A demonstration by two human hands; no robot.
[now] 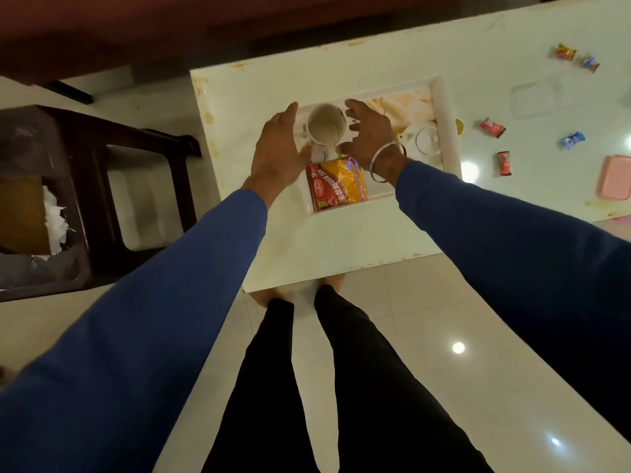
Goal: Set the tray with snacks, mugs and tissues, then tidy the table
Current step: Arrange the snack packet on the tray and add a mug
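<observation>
The red-and-yellow snack packet (336, 184) in the tray reads "ALOO BHUJIA SEV" and "10".

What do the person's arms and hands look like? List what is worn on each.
Both arms are covered by long blue sleeves that end at the wrists. The left hand is bare, with no ring, watch or bracelet visible. The right hand is also bare, but its wrist carries a plain silver metal bangle sitting just above the sleeve cuff. No gloves or markings show on either.
</observation>
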